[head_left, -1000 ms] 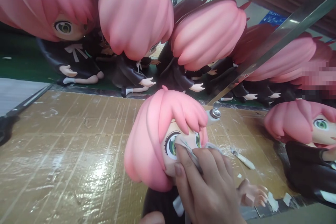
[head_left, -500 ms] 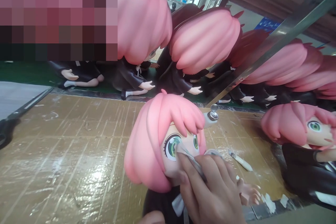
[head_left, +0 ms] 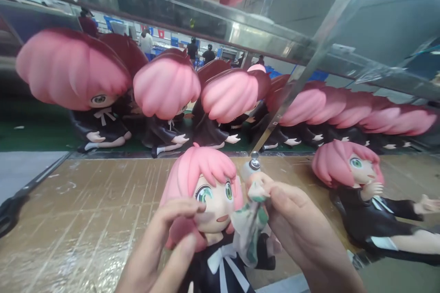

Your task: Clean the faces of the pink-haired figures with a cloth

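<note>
A pink-haired doll (head_left: 209, 192) in a black dress with a white bow stands in front of me on the brown worktable (head_left: 96, 206). My left hand (head_left: 165, 242) grips the side of its head, fingers against the hair and cheek. My right hand (head_left: 295, 229) holds a stained white cloth (head_left: 250, 224) just right of the doll's face, a little away from it. A small bottle with a metal cap (head_left: 252, 167) rises right behind my right fingers.
Several identical dolls (head_left: 165, 100) lie in a row on the green belt (head_left: 27, 135) behind the table. Another doll (head_left: 364, 197) lies on the table at right. A slanted metal bar (head_left: 302, 78) and a shelf rail cross overhead. People stand far back.
My right hand has lifted the cloth off the doll's face and drawn it to the right. My left hand has come up onto the doll's head. The camera has tilted up.
</note>
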Demonstrator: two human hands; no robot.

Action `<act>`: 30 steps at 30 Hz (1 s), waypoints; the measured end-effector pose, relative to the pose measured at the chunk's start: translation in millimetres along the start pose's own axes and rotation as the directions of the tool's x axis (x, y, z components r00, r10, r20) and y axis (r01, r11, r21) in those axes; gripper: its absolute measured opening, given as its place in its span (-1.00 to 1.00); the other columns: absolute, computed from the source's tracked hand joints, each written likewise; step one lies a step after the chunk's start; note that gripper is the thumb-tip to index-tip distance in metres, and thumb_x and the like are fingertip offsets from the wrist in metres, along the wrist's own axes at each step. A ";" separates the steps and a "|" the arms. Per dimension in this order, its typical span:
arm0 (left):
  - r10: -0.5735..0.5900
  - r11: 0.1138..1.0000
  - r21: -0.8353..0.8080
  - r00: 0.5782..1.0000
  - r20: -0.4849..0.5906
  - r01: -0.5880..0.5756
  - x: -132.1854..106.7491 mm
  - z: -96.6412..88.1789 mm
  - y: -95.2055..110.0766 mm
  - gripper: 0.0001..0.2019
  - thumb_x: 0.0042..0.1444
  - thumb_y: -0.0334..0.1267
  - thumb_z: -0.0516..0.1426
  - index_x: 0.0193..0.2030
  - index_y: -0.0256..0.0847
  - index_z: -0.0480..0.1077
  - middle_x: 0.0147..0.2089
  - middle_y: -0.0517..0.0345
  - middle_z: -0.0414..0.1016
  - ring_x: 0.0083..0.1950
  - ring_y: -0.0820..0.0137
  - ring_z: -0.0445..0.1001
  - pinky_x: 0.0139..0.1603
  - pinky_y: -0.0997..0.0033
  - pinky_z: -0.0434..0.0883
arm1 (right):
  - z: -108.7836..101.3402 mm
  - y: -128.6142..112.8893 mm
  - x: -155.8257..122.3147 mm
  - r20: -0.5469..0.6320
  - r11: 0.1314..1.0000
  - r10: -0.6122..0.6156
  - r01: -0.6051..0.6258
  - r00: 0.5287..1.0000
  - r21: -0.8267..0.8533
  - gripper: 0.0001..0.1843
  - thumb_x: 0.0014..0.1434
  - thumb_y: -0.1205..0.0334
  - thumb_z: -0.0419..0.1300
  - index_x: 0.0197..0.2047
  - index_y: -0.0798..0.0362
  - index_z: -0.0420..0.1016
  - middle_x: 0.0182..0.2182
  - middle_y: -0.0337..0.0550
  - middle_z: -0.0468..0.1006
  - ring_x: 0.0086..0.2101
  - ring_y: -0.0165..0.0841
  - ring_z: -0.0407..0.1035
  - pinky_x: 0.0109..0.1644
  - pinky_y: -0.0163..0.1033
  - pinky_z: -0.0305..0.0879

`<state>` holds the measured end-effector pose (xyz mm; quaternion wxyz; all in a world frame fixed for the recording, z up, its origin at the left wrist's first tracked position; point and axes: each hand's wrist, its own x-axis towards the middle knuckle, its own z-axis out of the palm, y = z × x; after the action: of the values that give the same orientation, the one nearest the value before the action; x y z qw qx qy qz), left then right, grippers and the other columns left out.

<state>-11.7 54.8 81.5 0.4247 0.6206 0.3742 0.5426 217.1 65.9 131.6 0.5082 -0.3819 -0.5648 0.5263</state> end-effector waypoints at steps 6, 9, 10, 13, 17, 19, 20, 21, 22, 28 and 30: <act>-0.081 0.987 -0.105 0.933 0.352 0.125 70.7 24.5 51.3 -0.70 0.32 0.04 0.08 -0.02 -0.04 0.51 -0.05 0.15 0.56 0.05 0.29 0.51 0.03 0.46 0.46 | 2.9 -31.7 23.3 0.117 1.000 -0.027 0.026 0.993 0.016 -0.63 0.31 -0.08 0.20 -0.32 0.05 0.58 -0.29 -0.20 0.35 -0.24 -0.41 0.28 -0.15 -0.32 0.28; -0.118 0.962 -0.181 0.909 0.400 0.205 83.0 31.3 56.6 -0.72 0.25 0.02 0.18 -0.30 -0.15 0.45 -0.33 0.22 0.45 -0.29 0.43 0.43 -0.27 0.53 0.40 | 1.4 -36.1 21.8 0.056 0.997 -0.057 0.060 0.997 -0.047 -0.62 0.34 -0.04 0.19 -0.38 0.08 0.48 -0.44 -0.30 0.32 -0.38 -0.50 0.19 -0.25 -0.40 0.18; -0.133 0.957 -0.190 0.913 0.387 0.220 84.3 31.4 56.3 -0.71 0.23 0.02 0.20 -0.33 -0.17 0.41 -0.37 0.23 0.41 -0.34 0.44 0.40 -0.32 0.53 0.37 | 0.5 -36.9 20.4 0.035 0.998 -0.043 0.045 0.998 -0.045 -0.62 0.33 -0.03 0.20 -0.38 0.09 0.45 -0.46 -0.31 0.32 -0.40 -0.52 0.17 -0.29 -0.41 0.14; -0.181 0.933 -0.236 0.920 0.348 0.273 85.4 29.5 54.1 -0.70 0.25 0.04 0.17 -0.27 -0.17 0.38 -0.36 0.25 0.38 -0.34 0.45 0.37 -0.31 0.53 0.36 | -3.3 -35.8 16.3 0.029 0.999 0.035 -0.035 0.999 0.010 -0.59 0.27 -0.07 0.26 -0.40 0.10 0.38 -0.51 -0.36 0.30 -0.48 -0.57 0.11 -0.39 -0.44 0.06; -0.232 0.896 -0.307 0.927 0.294 0.322 85.7 30.2 55.7 -0.71 0.25 0.00 0.19 -0.30 -0.19 0.32 -0.41 0.32 0.28 -0.41 0.55 0.23 -0.41 0.66 0.26 | -9.7 -26.9 11.3 0.129 0.969 0.165 -0.185 0.978 0.161 -0.55 0.09 -0.11 0.41 -0.37 0.10 0.40 -0.55 -0.37 0.35 -0.56 -0.60 0.12 -0.49 -0.47 0.01; -0.252 0.878 -0.336 0.926 0.279 0.340 84.8 31.3 58.6 -0.71 0.24 -0.02 0.21 -0.30 -0.19 0.32 -0.40 0.32 0.29 -0.41 0.56 0.23 -0.42 0.69 0.27 | -12.8 -22.5 7.9 0.171 0.940 0.211 -0.248 0.962 0.233 -0.57 0.01 -0.06 0.48 -0.32 0.11 0.48 -0.49 -0.31 0.47 -0.52 -0.59 0.26 -0.45 -0.49 0.13; -0.261 0.870 -0.347 0.924 0.280 0.351 83.9 31.6 60.1 -0.72 0.24 -0.03 0.21 -0.31 -0.19 0.32 -0.41 0.32 0.29 -0.42 0.57 0.23 -0.43 0.70 0.27 | -14.2 -20.8 5.8 0.191 0.924 0.230 -0.276 0.954 0.264 -0.57 -0.02 -0.03 0.50 -0.29 0.12 0.53 -0.44 -0.26 0.52 -0.48 -0.57 0.33 -0.40 -0.48 0.20; -0.265 0.863 -0.356 0.921 0.284 0.358 82.9 31.7 61.6 -0.72 0.23 -0.05 0.22 -0.32 -0.20 0.33 -0.42 0.32 0.29 -0.44 0.58 0.22 -0.45 0.71 0.26 | -15.2 -19.5 3.6 0.211 0.908 0.248 -0.302 0.946 0.290 -0.56 -0.05 -0.01 0.52 -0.25 0.12 0.56 -0.40 -0.21 0.57 -0.44 -0.53 0.40 -0.35 -0.46 0.28; -0.266 0.859 -0.363 0.920 0.287 0.362 81.6 31.5 62.9 -0.73 0.23 -0.06 0.22 -0.33 -0.21 0.33 -0.44 0.33 0.28 -0.45 0.58 0.21 -0.47 0.72 0.25 | -16.0 -18.3 1.3 0.228 0.893 0.262 -0.325 0.938 0.312 -0.55 -0.07 0.01 0.53 -0.21 0.14 0.59 -0.37 -0.17 0.60 -0.40 -0.50 0.45 -0.30 -0.44 0.33; -0.267 0.859 -0.357 0.917 0.298 0.366 74.4 30.6 67.6 -0.71 0.21 -0.11 0.23 -0.40 -0.22 0.29 -0.50 0.35 0.19 -0.51 0.62 0.12 -0.54 0.75 0.16 | -13.7 -13.6 -10.2 0.226 0.833 0.272 -0.347 0.935 0.432 -0.64 -0.01 0.09 0.51 -0.16 0.09 0.66 -0.36 -0.13 0.66 -0.36 -0.45 0.53 -0.13 -0.37 0.44; -0.251 0.872 -0.338 0.917 0.311 0.354 72.3 31.5 67.6 -0.67 0.20 -0.09 0.25 -0.43 -0.22 0.26 -0.52 0.36 0.14 -0.54 0.63 0.07 -0.58 0.73 0.11 | -12.2 -12.2 -12.9 0.209 0.823 0.258 -0.328 0.943 0.465 -0.65 0.00 0.11 0.50 -0.14 0.06 0.67 -0.36 -0.16 0.66 -0.38 -0.47 0.53 -0.14 -0.38 0.44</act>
<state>29.3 93.6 168.8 0.6641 0.5223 0.2942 0.4468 232.7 54.1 140.5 0.4616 -0.2847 -0.3797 0.7494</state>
